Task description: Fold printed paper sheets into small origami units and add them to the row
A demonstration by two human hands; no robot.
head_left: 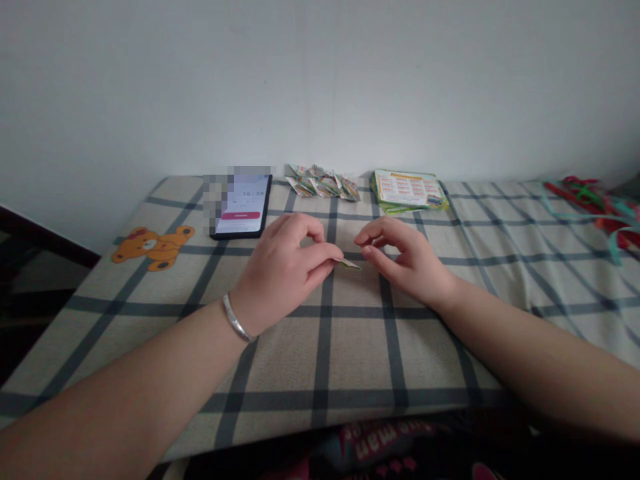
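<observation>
My left hand (287, 263), with a silver bangle at its wrist, pinches a small folded piece of printed paper (351, 265) between thumb and fingers. The paper's pointed end sticks out to the right, and the rest is hidden by the fingers. Just right of it is my right hand (400, 257), its fingers curled and apart from the thumb, touching nothing. Beyond the hands lie several folded paper pieces (325, 185) in two rows by the wall. To their right is a stack of printed cards (407, 190) with green edges.
A phone (243, 207) with a lit screen lies at the back left. Beside it is an orange bear cutout (153, 247). Coloured ribbons (590, 200) are heaped at the far right. The checked tablecloth (360, 347) wrinkles on the right, and the wall (320, 87) bounds the back.
</observation>
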